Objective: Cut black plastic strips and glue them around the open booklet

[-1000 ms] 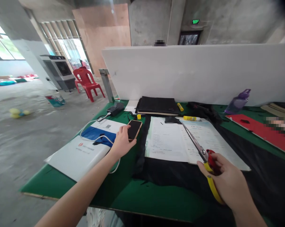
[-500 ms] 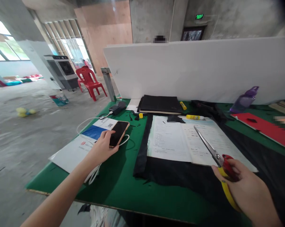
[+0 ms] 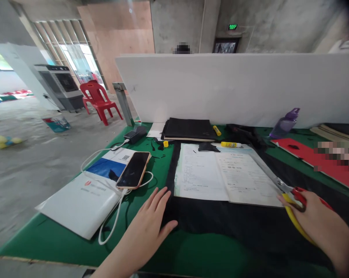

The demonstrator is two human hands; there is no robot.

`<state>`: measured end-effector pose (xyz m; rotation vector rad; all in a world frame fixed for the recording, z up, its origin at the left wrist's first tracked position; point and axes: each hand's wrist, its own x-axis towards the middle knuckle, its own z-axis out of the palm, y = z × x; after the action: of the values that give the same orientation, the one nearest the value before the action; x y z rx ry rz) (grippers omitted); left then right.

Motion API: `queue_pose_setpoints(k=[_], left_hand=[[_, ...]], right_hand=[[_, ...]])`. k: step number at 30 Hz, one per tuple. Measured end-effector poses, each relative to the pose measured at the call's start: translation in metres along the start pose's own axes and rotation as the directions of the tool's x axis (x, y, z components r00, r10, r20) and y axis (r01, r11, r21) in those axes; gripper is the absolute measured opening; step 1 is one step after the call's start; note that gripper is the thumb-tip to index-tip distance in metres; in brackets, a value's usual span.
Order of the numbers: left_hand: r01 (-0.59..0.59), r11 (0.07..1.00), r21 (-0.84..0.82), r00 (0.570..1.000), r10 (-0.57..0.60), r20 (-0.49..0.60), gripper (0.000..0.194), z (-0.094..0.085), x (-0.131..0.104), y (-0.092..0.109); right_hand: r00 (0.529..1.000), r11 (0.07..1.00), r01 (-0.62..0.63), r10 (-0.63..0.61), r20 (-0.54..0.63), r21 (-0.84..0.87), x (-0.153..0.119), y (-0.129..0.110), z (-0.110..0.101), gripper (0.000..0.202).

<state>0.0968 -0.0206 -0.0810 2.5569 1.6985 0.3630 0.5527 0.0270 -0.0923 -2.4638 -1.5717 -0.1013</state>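
Note:
My left hand (image 3: 152, 216) is open, fingers stretched out, at the left edge of the black cloth (image 3: 203, 212). Up and to its left, a phone (image 3: 134, 170) with a white cable plugged in lies partly on a white booklet (image 3: 81, 193) with a blue band. My right hand (image 3: 316, 218) is closed round the red and yellow handles of a pair of scissors (image 3: 278, 181). Their blades lie over the right side of the open book (image 3: 203, 173), which rests on the cloth. A black scrap (image 3: 209, 147) and a glue stick (image 3: 230, 144) sit along the book's top edge.
A white board (image 3: 220, 88) stands along the table's back. Before it are a black notebook (image 3: 190, 129), a power adapter (image 3: 135, 134) and a purple bottle (image 3: 284, 124). At the right, a blurred-out patch covers part of a red sheet (image 3: 310, 158). Red chairs (image 3: 97, 100) stand beyond the table.
My left hand has come off the phone and moved right to the cloth's edge. The scissors in my right hand have shifted right and slightly down. The view has turned a little to the right.

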Motion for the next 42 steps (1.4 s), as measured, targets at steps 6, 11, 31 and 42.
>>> queue_pose_setpoints(k=[6, 11, 31, 42], left_hand=[[-0.107, 0.993, 0.046, 0.994, 0.108, -0.022, 0.069, 0.009, 0.01, -0.013], [-0.215, 0.972, 0.092, 0.976, 0.218, -0.021, 0.084, 0.015, 0.019, -0.014], [-0.256, 0.959, 0.12, 0.965, 0.248, 0.079, 0.065, 0.008, 0.01, -0.02], [-0.209, 0.939, 0.275, 0.974, 0.225, -0.03, 0.07, 0.01, -0.01, -0.047]], right_hand=[[0.995, 1.0, 0.009, -0.008, 0.101, -0.011, 0.022, 0.019, -0.005, 0.054], [0.966, 0.972, 0.224, -0.232, 0.119, 0.074, 0.039, 0.009, 0.0, 0.04], [0.892, 0.922, 0.374, -0.388, 0.232, 0.101, 0.045, -0.022, 0.015, 0.043], [0.874, 0.894, 0.437, -0.449, 0.184, 0.103, 0.024, -0.066, 0.018, 0.039]])
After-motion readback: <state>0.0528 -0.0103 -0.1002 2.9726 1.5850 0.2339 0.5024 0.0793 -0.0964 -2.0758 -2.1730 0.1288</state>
